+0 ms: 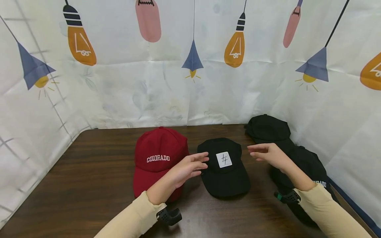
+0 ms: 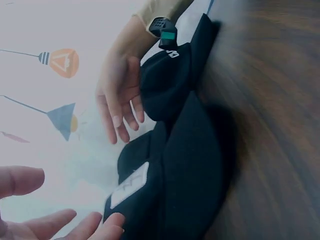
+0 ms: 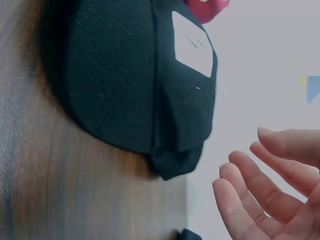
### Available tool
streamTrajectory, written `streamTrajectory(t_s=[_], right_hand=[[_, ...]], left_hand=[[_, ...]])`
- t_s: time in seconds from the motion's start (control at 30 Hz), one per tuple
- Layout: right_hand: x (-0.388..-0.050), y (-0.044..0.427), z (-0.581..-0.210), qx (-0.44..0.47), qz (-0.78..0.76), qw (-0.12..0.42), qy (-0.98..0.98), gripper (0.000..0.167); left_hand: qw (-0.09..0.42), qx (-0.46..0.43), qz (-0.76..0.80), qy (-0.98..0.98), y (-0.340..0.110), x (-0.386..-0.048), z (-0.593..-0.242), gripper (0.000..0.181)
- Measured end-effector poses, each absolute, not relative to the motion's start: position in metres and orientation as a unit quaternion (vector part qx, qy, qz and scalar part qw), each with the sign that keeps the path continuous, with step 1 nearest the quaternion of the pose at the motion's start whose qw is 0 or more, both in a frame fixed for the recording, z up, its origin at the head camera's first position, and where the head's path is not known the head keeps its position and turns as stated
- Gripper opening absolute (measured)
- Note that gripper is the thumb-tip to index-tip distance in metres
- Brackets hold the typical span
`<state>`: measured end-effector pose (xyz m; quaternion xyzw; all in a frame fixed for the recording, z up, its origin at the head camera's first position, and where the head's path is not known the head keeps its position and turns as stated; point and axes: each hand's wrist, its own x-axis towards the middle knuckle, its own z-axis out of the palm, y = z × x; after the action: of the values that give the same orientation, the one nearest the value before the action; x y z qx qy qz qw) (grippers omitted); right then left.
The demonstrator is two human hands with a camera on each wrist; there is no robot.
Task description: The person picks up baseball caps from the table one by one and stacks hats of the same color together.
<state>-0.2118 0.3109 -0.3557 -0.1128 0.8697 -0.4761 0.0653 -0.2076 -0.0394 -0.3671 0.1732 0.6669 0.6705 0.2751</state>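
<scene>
A black cap (image 1: pixel 225 181) with a white square patch (image 1: pixel 224 159) on its front sits between my two hands, its brim toward me. At its left side hovers my left hand (image 1: pixel 187 168), fingers extended; in the head view its fingertips overlap the cap's edge, and contact is hard to tell. My right hand (image 1: pixel 269 154) is held off to the cap's right with fingers loosely bent and nothing in them. To the left stands a red cap (image 1: pixel 162 150) lettered COLORADO, partly hidden behind my left hand and forearm.
Two more black caps lie on the right, one at the back (image 1: pixel 268 128) and one nearer (image 1: pixel 306 163), partly covered by my right arm. They sit on a dark wooden table (image 1: pixel 89 175). A white printed curtain (image 1: pixel 119 89) hangs behind and at both sides.
</scene>
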Motion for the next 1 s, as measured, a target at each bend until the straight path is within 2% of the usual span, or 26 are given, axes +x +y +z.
streamTrajectory(t_s=[0.33, 0.57, 0.8, 1.0], right_hand=[[-0.199, 0.331, -0.34, -0.104, -0.477, 0.013, 0.872, 0.039], [-0.191, 0.35, -0.326, -0.114, -0.47, -0.008, 0.875, 0.038], [-0.187, 0.374, -0.318, -0.13, -0.468, -0.032, 0.873, 0.024], [-0.178, 0.398, -0.318, -0.121, -0.474, -0.043, 0.871, 0.03]], left_hand=[[0.272, 0.182, 0.683, 0.653, -0.007, -0.221, -0.355, 0.052], [0.278, 0.174, 0.709, 0.625, 0.026, -0.225, -0.361, 0.049], [0.324, 0.144, 0.716, 0.601, 0.062, -0.212, -0.377, 0.043], [0.356, 0.126, 0.716, 0.587, 0.087, -0.198, -0.389, 0.043]])
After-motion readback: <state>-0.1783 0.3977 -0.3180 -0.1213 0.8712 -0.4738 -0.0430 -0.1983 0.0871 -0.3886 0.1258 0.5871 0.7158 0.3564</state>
